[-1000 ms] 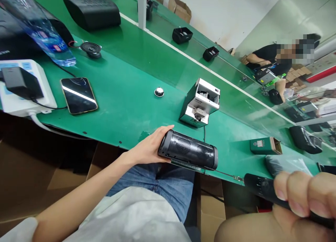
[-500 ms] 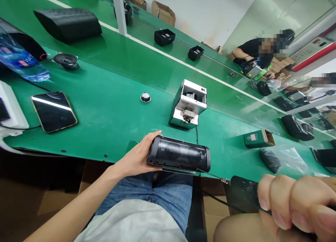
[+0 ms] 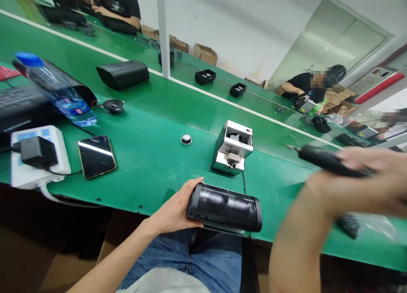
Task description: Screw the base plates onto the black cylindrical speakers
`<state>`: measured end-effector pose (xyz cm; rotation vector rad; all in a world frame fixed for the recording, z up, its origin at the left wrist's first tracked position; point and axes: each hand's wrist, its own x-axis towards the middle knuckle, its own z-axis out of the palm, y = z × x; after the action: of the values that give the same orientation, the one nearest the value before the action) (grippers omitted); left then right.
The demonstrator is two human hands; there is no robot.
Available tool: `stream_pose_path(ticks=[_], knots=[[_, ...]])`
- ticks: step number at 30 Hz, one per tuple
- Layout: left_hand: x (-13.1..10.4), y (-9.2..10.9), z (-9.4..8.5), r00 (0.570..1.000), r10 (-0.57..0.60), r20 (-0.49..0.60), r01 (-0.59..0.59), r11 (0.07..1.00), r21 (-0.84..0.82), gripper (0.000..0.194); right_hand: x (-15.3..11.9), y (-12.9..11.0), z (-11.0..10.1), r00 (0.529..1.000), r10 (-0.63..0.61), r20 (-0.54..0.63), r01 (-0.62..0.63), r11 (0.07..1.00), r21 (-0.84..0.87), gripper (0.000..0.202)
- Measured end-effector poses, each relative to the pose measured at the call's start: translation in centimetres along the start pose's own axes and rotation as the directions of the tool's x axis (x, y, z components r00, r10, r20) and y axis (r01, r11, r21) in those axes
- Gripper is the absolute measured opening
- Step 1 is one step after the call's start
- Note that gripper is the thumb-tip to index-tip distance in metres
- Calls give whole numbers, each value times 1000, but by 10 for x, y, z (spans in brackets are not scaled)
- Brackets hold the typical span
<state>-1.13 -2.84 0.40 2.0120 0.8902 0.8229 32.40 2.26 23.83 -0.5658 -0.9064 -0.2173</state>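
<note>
Green matting covered the long work surface (image 3: 143,157), where a small white metal screw feeder box (image 3: 233,148) stood. At the near edge lay a black cylindrical mesh-fronted speaker (image 3: 224,207), its end cupped by the left hand (image 3: 174,210), fingers wrapped on it. Well apart, the blurred right hand (image 3: 370,178) gripped a black electric screwdriver (image 3: 327,161), fingers curled round.

speaker (image 3: 224,207): was black, with dotted mesh grilles
desk (image 3: 149,127): was green, with a white stripe
screwdriver (image 3: 327,160): was black
feeder (image 3: 232,153): was white
bottle (image 3: 55,89): was clear, blue cap
phone (image 3: 96,156): was black, gold-edged
</note>
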Motion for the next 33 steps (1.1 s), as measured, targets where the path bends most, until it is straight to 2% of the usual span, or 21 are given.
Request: stream_pose_path(ticks=[1, 2, 4, 8, 11, 13, 16, 20, 27, 30, 33], knots=[[0, 0, 0, 1000, -6, 0, 6, 1000, 0, 138, -8, 14, 28, 992, -99, -71, 101, 995, 16, 25], [0, 0, 1, 1000, -10, 0, 10, 1000, -2, 139, -16, 25, 49, 999, -32, 26, 31, 999, 19, 27], [-1, 0, 2, 1000, -14, -3, 14, 1000, -17, 140, -26, 32, 69, 993, 33, 111, -34, 999, 8, 28], [1, 0, 4, 1000, -7, 4, 8, 999, -50, 144, -29, 4, 59, 991, 54, 120, -55, 998, 11, 31], [3, -1, 3, 1000, -6, 17, 7, 998, -60, 149, -33, -14, 59, 935, 227, 272, -231, 973, -19, 27], [4, -2, 2, 1000, -6, 25, 7, 998, -64, 150, -43, -12, 66, 891, 310, 331, -310, 949, -56, 24], [4, -1, 1, 999, -10, 31, 12, 998, -69, 146, -58, 0, 76, 863, 361, 353, -346, 932, -108, 21], [3, 1, 2, 1000, -16, 23, 17, 997, -73, 145, -67, 12, 81, 838, 393, 379, -368, 919, -139, 22], [4, -1, 2, 1000, -4, 25, 6, 998, -69, 151, -65, 17, 83, 819, 441, 367, -403, 897, -179, 22], [5, -1, 3, 1000, 12, 13, -11, 998, -59, 151, -67, 14, 81, 798, 473, 374, -433, 881, -191, 24], [5, -1, 3, 1000, 27, 4, -27, 998, -52, 147, -66, -6, 77, 788, 490, 372, -451, 872, -192, 24]])
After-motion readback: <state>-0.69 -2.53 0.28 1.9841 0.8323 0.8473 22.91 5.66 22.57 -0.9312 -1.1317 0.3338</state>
